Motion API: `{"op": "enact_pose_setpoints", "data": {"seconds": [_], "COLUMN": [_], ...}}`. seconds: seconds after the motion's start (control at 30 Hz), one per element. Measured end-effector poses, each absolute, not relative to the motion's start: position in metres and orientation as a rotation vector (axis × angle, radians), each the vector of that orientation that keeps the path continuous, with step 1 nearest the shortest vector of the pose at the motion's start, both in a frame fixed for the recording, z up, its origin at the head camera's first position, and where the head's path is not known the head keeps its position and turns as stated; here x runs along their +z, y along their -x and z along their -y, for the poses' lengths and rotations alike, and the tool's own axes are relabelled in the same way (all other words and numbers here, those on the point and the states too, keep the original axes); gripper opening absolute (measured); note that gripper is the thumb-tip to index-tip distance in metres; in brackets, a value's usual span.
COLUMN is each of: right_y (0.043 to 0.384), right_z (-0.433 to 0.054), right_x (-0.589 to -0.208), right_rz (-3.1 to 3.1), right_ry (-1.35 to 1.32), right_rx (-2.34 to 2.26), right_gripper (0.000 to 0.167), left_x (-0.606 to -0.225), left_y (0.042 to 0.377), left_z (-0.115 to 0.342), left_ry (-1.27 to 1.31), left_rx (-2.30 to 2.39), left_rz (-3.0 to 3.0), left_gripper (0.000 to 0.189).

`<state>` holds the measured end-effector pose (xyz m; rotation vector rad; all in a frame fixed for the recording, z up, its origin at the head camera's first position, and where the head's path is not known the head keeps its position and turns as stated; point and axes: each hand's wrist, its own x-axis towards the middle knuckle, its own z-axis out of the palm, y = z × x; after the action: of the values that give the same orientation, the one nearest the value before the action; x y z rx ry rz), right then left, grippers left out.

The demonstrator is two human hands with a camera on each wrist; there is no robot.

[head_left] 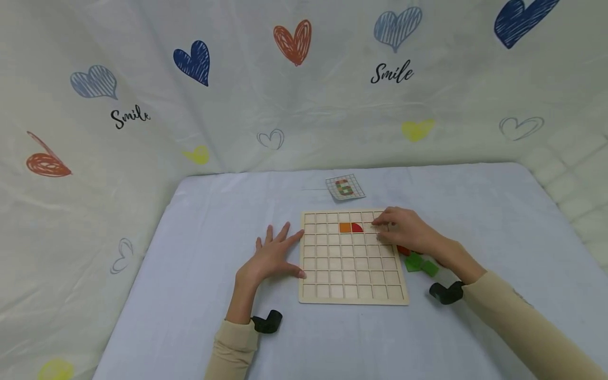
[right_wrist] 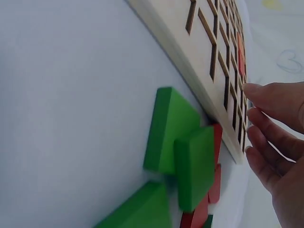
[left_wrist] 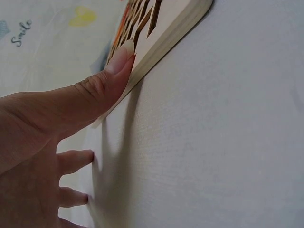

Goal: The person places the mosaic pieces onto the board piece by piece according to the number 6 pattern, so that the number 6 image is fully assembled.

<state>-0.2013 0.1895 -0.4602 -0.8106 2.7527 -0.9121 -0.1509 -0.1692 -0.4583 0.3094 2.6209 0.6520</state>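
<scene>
A light wooden grid board (head_left: 351,275) lies on the white cloth. In its second row from the far edge, an orange square (head_left: 344,227) and a red rounded piece (head_left: 357,227) sit side by side. My left hand (head_left: 268,258) has its fingers spread, with the thumb and index fingertip at the board's left edge; the left wrist view shows the thumb (left_wrist: 107,78) against the rim. Over the far right cells is my right hand (head_left: 407,228), fingers slightly bent. Nothing shows between its thumb (right_wrist: 273,97) and fingertips in the right wrist view.
Green pieces (head_left: 414,262) and red pieces (head_left: 403,250) lie loosely piled by the board's right edge, partly under the right hand. Behind the board rests a small card (head_left: 345,194) with a coloured grid pattern. A heart-printed cloth (head_left: 332,105) hangs behind the table.
</scene>
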Motion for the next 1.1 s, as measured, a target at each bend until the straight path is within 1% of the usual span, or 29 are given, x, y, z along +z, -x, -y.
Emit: {"op": "enact_pose_setpoints", "data": {"seconds": [0.3, 0.57, 0.73, 1.1], "right_y": [0.188, 0.178, 0.176, 0.175], "right_z": [-0.215, -0.233, -0.236, -0.232], "right_x": [-0.461, -0.463, -0.465, -0.461], "right_rz": [-2.820, -2.826, -2.803, -2.758], "right_ry": [0.777, 0.820, 0.782, 0.728], "right_rx": [-0.850, -0.838, -0.780, -0.645], "right_gripper": [0.024, 0.020, 0.018, 0.021], "left_x": [-0.457, -0.456, -0.456, -0.456], "left_y": [0.150, 0.150, 0.150, 0.151], "left_z": [0.168, 0.169, 0.169, 0.169], "left_ry": [-0.306, -0.311, -0.309, -0.313], "left_rx": [0.650, 0.650, 0.648, 0.635], "left_rz": [-2.622, -2.625, -2.628, -2.626], "left_gripper": [0.105, 0.105, 0.105, 0.105]}}
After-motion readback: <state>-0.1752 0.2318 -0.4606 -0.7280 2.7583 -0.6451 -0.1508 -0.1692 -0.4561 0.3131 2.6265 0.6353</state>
